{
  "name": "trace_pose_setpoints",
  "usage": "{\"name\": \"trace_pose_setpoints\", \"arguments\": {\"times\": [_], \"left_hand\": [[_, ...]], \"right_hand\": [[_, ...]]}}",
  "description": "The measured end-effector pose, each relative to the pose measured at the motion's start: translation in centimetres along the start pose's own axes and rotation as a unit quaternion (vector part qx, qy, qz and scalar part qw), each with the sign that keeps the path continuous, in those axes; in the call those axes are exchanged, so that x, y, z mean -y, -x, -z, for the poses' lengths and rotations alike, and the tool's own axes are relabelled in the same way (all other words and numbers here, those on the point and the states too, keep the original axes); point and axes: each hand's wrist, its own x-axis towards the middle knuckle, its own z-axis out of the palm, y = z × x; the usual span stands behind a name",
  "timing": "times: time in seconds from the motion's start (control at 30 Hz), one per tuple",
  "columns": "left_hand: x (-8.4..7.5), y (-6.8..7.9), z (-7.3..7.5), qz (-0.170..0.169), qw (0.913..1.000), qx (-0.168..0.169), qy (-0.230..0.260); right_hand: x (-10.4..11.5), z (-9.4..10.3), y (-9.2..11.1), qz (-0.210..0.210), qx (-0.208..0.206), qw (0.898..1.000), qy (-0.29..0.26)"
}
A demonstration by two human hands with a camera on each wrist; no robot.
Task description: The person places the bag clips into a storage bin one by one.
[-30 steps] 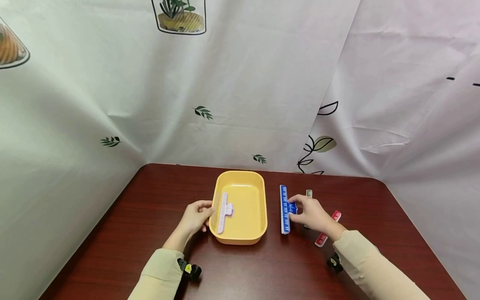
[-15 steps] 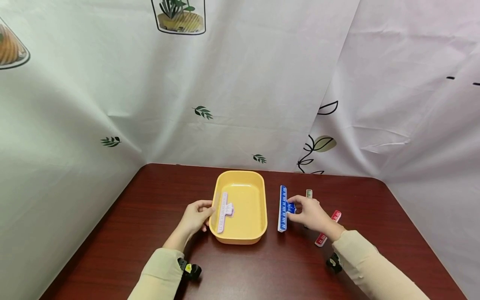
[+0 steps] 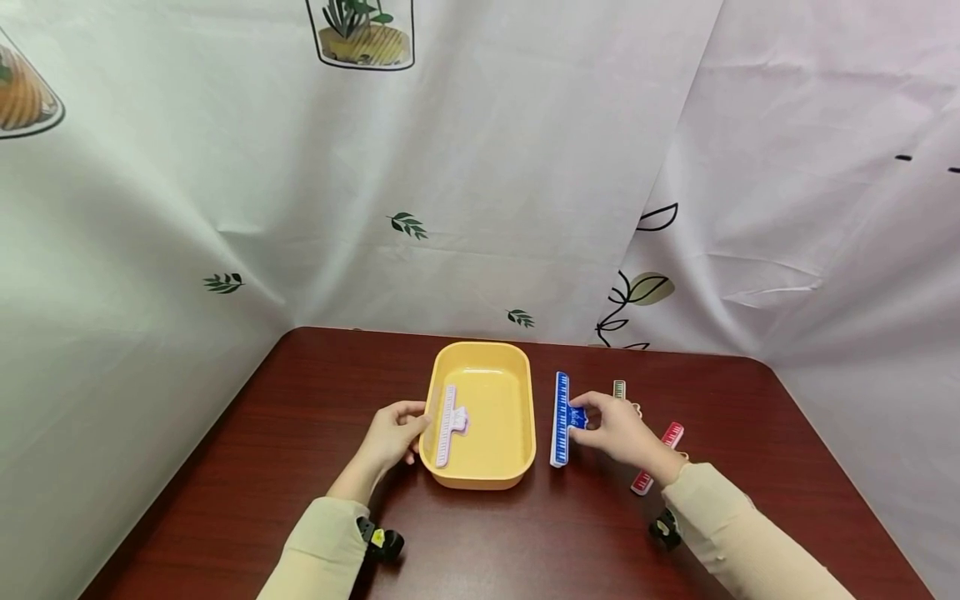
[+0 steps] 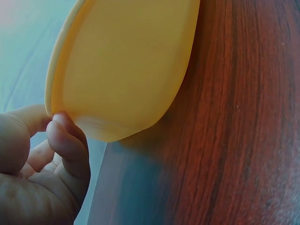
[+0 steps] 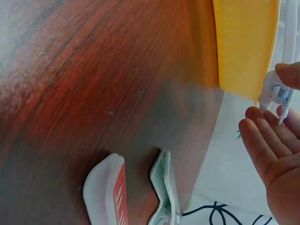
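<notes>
My left hand (image 3: 390, 435) pinches the left rim of a yellow plastic tub (image 3: 497, 429). In the left wrist view the thumb and a finger meet at the rim over the tub's wall (image 4: 126, 70). Inside the tub, along its left side, lies a pale lilac clip (image 3: 446, 429) with a long keyboard-patterned bar. To the right of the tub my right hand (image 3: 621, 429) pinches a blue piano-key clip (image 3: 560, 421) by its handle, with the long bar facing the tub. In the right wrist view the held clip's pale underside (image 5: 268, 89) shows between thumb and fingers.
A green-and-white clip (image 3: 618, 389) lies behind my right hand, partly hidden. Under the right wrist lies a red clip (image 3: 642, 482), crossed by the arm. The dark wooden table (image 3: 495, 542) ends at a printed white cloth (image 3: 480, 192) behind.
My right hand has shifted slightly left with the blue clip, bringing it closer to the tub. The left hand and the tub have stayed put.
</notes>
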Motion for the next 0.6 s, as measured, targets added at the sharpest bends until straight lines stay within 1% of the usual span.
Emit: {"name": "trace_pose_setpoints", "arguments": {"times": [0.2, 0.4, 0.43, 0.5, 0.6], "left_hand": [[0.0, 0.0, 0.0, -0.002, 1.0, 0.0, 0.0], [0.0, 0.0, 0.0, -0.002, 1.0, 0.002, 0.001], [-0.1, 0.0, 0.0, -0.001, 1.0, 0.002, 0.002], [-1.0, 0.7, 0.0, -0.003, 1.0, 0.005, 0.002], [-1.0, 0.7, 0.0, -0.004, 1.0, 0.002, -0.001]], "right_hand": [[0.1, -0.2, 0.0, 0.017, -0.006, 1.0, -0.01], [0.3, -0.3, -0.2, 0.013, -0.004, 1.0, -0.016], [0.3, -0.3, -0.2, 0.014, -0.002, 1.0, -0.018], [0.4, -0.3, -0.3, 0.016, 0.0, 1.0, -0.024], [0.6, -0.3, -0.3, 0.021, 0.001, 0.999, -0.034]]}}
